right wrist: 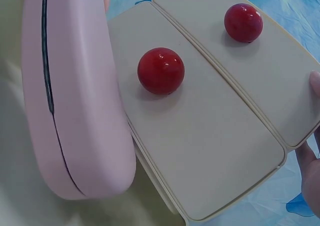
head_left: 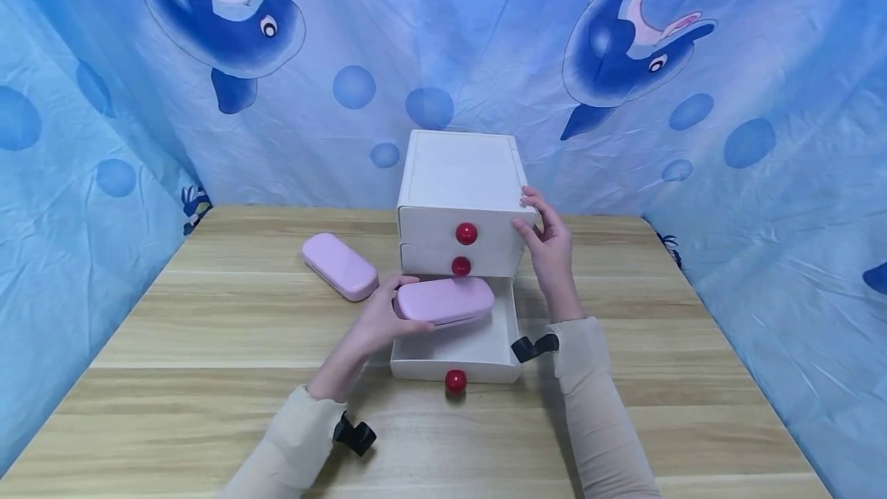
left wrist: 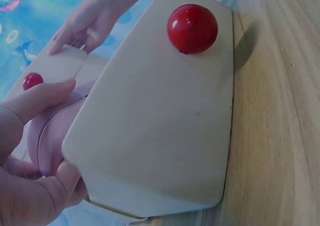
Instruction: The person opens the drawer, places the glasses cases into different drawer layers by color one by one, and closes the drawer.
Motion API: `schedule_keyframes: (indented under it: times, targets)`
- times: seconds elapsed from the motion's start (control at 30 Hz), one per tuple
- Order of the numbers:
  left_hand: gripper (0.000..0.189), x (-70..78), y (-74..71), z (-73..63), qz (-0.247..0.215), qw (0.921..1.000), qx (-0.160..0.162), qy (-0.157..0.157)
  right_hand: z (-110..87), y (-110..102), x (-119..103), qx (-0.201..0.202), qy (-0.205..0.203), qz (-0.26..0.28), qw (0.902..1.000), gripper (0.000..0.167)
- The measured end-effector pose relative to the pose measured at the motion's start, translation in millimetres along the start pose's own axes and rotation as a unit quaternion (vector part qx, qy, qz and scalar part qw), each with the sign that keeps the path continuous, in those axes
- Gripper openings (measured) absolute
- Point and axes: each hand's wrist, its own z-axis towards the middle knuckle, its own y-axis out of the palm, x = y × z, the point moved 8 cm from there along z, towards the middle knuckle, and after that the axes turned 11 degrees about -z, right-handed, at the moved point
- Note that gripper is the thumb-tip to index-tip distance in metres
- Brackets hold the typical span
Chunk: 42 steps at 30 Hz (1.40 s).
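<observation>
A lilac glasses case (head_left: 443,299) is gripped at its left end by my left hand (head_left: 377,320), thumb on the near side and fingers behind. It is over the pulled-out bottom drawer (head_left: 453,370) of a white drawer cabinet (head_left: 463,172); whether it touches the drawer floor is unclear. In the right wrist view the closed case (right wrist: 82,96) stands large beside the drawer fronts. My right hand (head_left: 552,252) holds the cabinet's upper right front corner, thumb on the front and fingers at the top edge. The two upper drawers, with red knobs (head_left: 466,233), are closed.
A second lilac glasses case (head_left: 339,266) lies on the wooden table (head_left: 222,329), left of the cabinet. The bottom drawer's red knob (head_left: 455,381) sticks out toward the near side. Behind the table hangs a blue curtain (head_left: 430,37) with dolphins.
</observation>
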Motion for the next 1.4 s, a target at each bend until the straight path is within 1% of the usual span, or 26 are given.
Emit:
schedule_keyframes:
  times: [0.1, 0.27, 0.33, 0.5, 0.6, 0.7, 0.8, 0.97, 1.1, 1.17, 1.23, 1.33, 1.4]
  targets:
    - [0.079, 1.3, 3.8, 1.0, 0.004, 0.9999, 0.01, 0.006, 0.6, 0.2, 0.0, 0.0, -0.002, 0.003, 1.0, 0.035]
    - [0.075, 6.5, 8.6, 1.2, 0.032, 0.9984, 0.025, 0.038, 0.8, 0.9, -0.4, -0.001, -0.001, 0.003, 1.0, 0.036]
    - [0.075, 6.8, 10.4, 1.8, 0.038, 0.9982, 0.029, 0.037, 0.5, 0.6, -0.4, 0.0, 0.002, 0.0, 1.0, 0.036]
    - [0.078, 4.0, 13.7, 4.2, 0.054, 0.9976, 0.039, 0.018, 0.7, 0.2, 0.0, 0.0, 0.004, -0.004, 1.0, 0.036]
    - [0.079, 3.2, 15.3, 5.1, 0.067, 0.9967, 0.043, 0.017, 1.0, -0.1, 0.2, 0.0, 0.004, -0.005, 1.0, 0.037]
    - [0.079, 3.2, 16.6, 5.4, 0.07, 0.9966, 0.04, 0.017, 1.0, -1.0, 0.7, 0.003, 0.007, -0.004, 1.0, 0.036]
    - [0.078, 4.3, 16.8, 5.1, 0.066, 0.9972, 0.028, 0.018, 1.1, -1.4, 1.0, 0.004, 0.007, -0.002, 1.0, 0.034]
    - [0.076, 5.8, 15.8, 3.0, 0.054, 0.9982, -0.016, 0.02, 1.4, -0.4, 0.4, 0.002, 0.003, 0.003, 1.0, 0.031]
    - [0.078, 5.6, 15.7, 1.4, 0.05, 0.9978, -0.043, 0.011, 1.3, -0.1, 0.0, 0.002, 0.003, 0.002, 1.0, 0.03]
    - [0.079, 4.3, 15.5, 1.6, 0.05, 0.9978, -0.043, 0.0, 1.0, 0.0, -0.7, 0.002, 0.002, 0.0, 1.0, 0.032]
    - [0.079, 4.0, 15.6, 2.0, 0.05, 0.9981, -0.036, -0.01, 0.9, 0.1, -0.8, 0.002, 0.003, -0.003, 1.0, 0.034]
    - [0.079, 3.5, 16.2, 3.3, 0.057, 0.998, -0.02, -0.016, 0.9, 0.0, -1.1, 0.001, 0.003, -0.005, 1.0, 0.035]
    - [0.078, 3.3, 17.2, 4.4, 0.069, 0.9974, -0.011, -0.016, 1.1, -0.2, -0.7, 0.001, 0.005, -0.005, 1.0, 0.033]
